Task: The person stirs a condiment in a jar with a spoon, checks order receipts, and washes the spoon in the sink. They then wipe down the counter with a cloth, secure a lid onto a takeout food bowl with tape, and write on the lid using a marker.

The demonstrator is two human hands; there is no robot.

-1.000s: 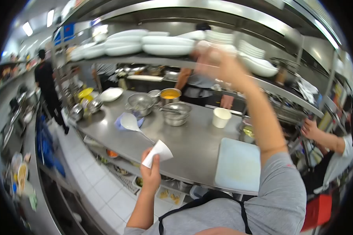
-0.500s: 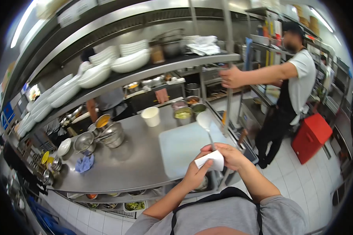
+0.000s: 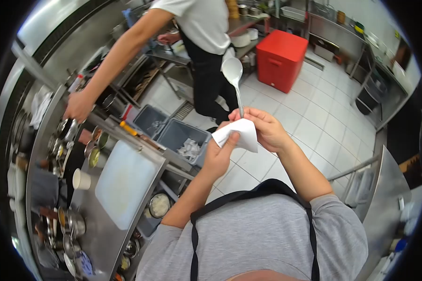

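1. Evidently, our left hand point(image 3: 219, 154) grasps a curved piece of white paper point(image 3: 244, 132), thumb pressed across it, perhaps to keep it snug near the handle.
2. Our right hand point(image 3: 273, 133) has its fingers closed around the handle of a long-handled spoon with a pale, rounded bowl point(image 3: 232, 71). We hold it before our chest with the bowl pointing away, probably keeping that end off our fingers.
3. To our left, the steel worktop point(image 3: 91, 213) ends at a hard corner near our left forearm; the pale rectangular cutting board point(image 3: 126, 185) lies just inside that edge.
4. Beyond our hands, white floor tiles point(image 3: 309, 136) give us room, bounded by grey plastic tubs point(image 3: 174, 136), a co-worker in a black apron point(image 3: 206, 70) and a red box point(image 3: 282, 54).
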